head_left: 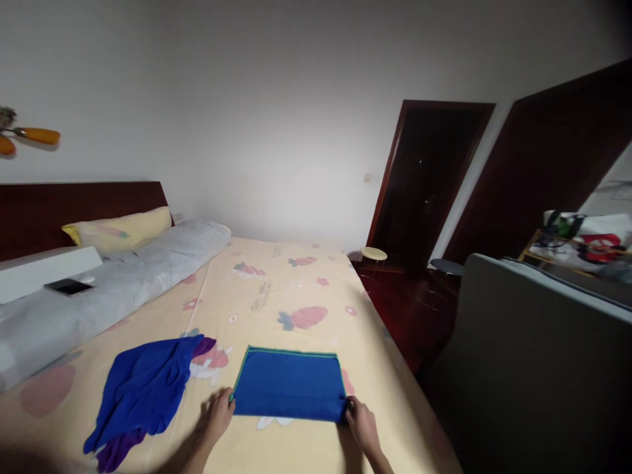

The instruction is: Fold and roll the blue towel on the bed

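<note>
Two hands at the near edge of a bed, head view.

Left hand (218, 413): fingers curled and closed on the near left corner of a folded blue cloth (290, 384); whether the thumb is on top or tucked under cannot be told.

Right hand (362, 423): fingers closed on the near right corner of the same cloth, fingertips touching its edge.

Folded blue cloth: one flat rectangle with a thin green border along its far and side edges, lying between the two sets of fingers and stretching away from them on the bedsheet (276, 296).

Bedsheet: pale yellow, printed with strawberries and carrots, directly under both hands.

Loose blue cloth (143, 388): a crumpled heap just left of the left fingers, not touching them, with a purple piece showing beneath it.

Beyond the left fingers, well apart: grey bolster (99, 289), yellow pillow (121, 230), dark headboard (79, 204), a dark phone (69, 286) on a white ledge.

Beyond the right fingers, off the bed: round stool (374, 254), dark doorway (427, 184), grey upholstered piece (533, 355) near the right hand.
</note>
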### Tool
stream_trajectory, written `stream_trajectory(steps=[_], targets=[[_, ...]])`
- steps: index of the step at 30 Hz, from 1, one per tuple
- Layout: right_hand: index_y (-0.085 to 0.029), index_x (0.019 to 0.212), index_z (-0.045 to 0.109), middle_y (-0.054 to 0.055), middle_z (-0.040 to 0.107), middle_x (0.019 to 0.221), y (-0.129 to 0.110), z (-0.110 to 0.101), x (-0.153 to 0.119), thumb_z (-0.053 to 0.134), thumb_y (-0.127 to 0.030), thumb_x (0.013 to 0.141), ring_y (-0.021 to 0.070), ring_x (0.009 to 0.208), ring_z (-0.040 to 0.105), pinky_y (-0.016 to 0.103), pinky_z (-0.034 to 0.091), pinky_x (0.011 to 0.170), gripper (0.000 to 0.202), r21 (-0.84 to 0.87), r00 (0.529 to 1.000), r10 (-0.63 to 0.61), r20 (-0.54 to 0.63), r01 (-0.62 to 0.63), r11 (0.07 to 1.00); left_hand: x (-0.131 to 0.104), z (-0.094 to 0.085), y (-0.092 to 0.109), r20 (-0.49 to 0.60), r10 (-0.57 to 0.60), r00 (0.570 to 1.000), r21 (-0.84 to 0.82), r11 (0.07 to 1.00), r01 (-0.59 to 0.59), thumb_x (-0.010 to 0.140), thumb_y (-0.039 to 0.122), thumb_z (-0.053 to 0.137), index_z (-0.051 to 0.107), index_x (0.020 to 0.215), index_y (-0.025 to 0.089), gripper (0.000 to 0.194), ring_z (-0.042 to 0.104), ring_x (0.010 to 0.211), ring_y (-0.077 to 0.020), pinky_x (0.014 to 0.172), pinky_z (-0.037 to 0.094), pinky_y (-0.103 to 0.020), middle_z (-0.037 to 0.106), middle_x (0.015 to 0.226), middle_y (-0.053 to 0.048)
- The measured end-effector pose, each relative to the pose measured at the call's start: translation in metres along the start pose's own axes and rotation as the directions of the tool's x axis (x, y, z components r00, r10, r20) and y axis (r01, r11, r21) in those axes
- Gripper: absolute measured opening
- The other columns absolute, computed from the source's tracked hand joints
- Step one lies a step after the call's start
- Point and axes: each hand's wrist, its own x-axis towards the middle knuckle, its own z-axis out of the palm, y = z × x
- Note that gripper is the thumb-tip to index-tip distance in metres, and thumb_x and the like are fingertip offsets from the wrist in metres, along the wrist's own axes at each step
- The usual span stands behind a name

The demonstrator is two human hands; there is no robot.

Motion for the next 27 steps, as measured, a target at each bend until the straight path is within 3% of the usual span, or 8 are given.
stream_trajectory(steps=[5, 8, 10, 13, 15, 20, 22, 27], targets=[[-0.019, 0.109, 0.063, 0.013, 0.067, 0.102, -0.029, 0.004, -0.007, 0.034, -0.016, 0.083, 0.0269, 0.095, 0.062, 0.04, 0.043, 0.083, 0.039, -0.083, 0.993, -0.004, -0.115, -0.006, 0.997, -0.009, 0.008, 0.03, -0.082, -0.003, 0.997, 0.06, 0.998, 0.008, 0.085, 0.007, 0.034, 0.058, 0.125, 0.02, 0.048, 0.053, 0.121, -0.0252, 0.099, 0.038, -0.043, 0.063, 0.127, -0.012], [-0.025, 0.113, 0.062, 0.009, 0.065, 0.113, -0.075, 0.023, -0.02, 0.042, -0.016, 0.082, 0.0247, 0.103, 0.058, 0.039, 0.04, 0.093, 0.038, -0.067, 0.977, -0.184, -0.112, 0.177, 0.982, -0.026, 0.027, 0.072, -0.048, 0.192, 0.98, 0.051, 0.981, -0.189, 0.085, 0.007, 0.036, 0.053, 0.132, 0.025, 0.053, 0.049, 0.127, -0.0222, 0.107, 0.035, -0.039, 0.058, 0.137, -0.008], [-0.029, 0.116, 0.06, 0.005, 0.065, 0.118, -0.105, 0.042, -0.03, 0.049, -0.018, 0.08, 0.0244, 0.108, 0.057, 0.04, 0.038, 0.096, 0.039, -0.035, 0.947, -0.313, -0.068, 0.311, 0.95, -0.038, 0.042, 0.102, 0.012, 0.34, 0.94, 0.002, 0.94, -0.34, 0.084, 0.009, 0.039, 0.05, 0.135, 0.028, 0.056, 0.045, 0.133, -0.02, 0.112, 0.033, -0.036, 0.054, 0.143, -0.004], [-0.03, 0.118, 0.059, 0.004, 0.064, 0.122, -0.125, 0.063, -0.039, 0.051, -0.02, 0.08, 0.026, 0.11, 0.057, 0.042, 0.039, 0.095, 0.04, -0.012, 0.922, -0.386, -0.009, 0.386, 0.922, -0.052, 0.057, 0.123, 0.086, 0.433, 0.897, -0.077, 0.901, -0.428, 0.083, 0.014, 0.039, 0.043, 0.141, 0.03, 0.06, 0.039, 0.138, -0.0185, 0.114, 0.031, -0.037, 0.046, 0.15, -0.001], [-0.03, 0.117, 0.06, 0.004, 0.065, 0.121, -0.113, 0.066, -0.04, 0.048, -0.021, 0.084, 0.0249, 0.108, 0.058, 0.041, 0.039, 0.093, 0.036, -0.021, 0.924, -0.382, -0.012, 0.382, 0.924, -0.055, 0.058, 0.112, 0.112, 0.431, 0.896, -0.091, 0.902, -0.422, 0.083, 0.014, 0.038, 0.042, 0.142, 0.03, 0.061, 0.038, 0.139, -0.0196, 0.114, 0.031, -0.042, 0.043, 0.151, 0.0], [-0.029, 0.121, 0.058, 0.006, 0.063, 0.126, -0.037, 0.04, -0.039, 0.04, -0.029, 0.091, 0.0253, 0.114, 0.056, 0.044, 0.036, 0.097, 0.035, -0.081, 0.964, -0.263, -0.037, 0.26, 0.962, -0.053, 0.04, 0.036, -0.007, 0.329, 0.944, -0.043, 0.943, -0.329, 0.088, 0.015, 0.031, 0.042, 0.142, 0.032, 0.057, 0.043, 0.135, -0.0209, 0.109, 0.033, -0.048, 0.048, 0.148, -0.003], [-0.029, 0.122, 0.057, 0.007, 0.062, 0.127, -0.015, 0.027, -0.038, 0.038, -0.03, 0.092, 0.0258, 0.114, 0.055, 0.047, 0.034, 0.099, 0.036, -0.109, 0.978, -0.208, -0.016, 0.206, 0.973, -0.049, 0.031, 0.015, -0.004, 0.319, 0.948, -0.021, 0.948, -0.319, 0.086, 0.012, 0.032, 0.043, 0.141, 0.033, 0.06, 0.044, 0.134, -0.0199, 0.109, 0.031, -0.047, 0.049, 0.146, -0.002], [-0.027, 0.118, 0.059, 0.006, 0.064, 0.122, -0.01, 0.013, -0.027, 0.038, -0.018, 0.085, 0.0245, 0.108, 0.055, 0.044, 0.034, 0.096, 0.04, -0.15, 0.981, -0.192, 0.039, 0.196, 0.969, -0.033, 0.019, 0.015, 0.02, 0.279, 0.96, 0.101, 0.955, -0.279, 0.078, 0.002, 0.033, 0.052, 0.134, 0.032, 0.066, 0.042, 0.134, -0.0209, 0.109, 0.025, -0.05, 0.055, 0.142, -0.002]])
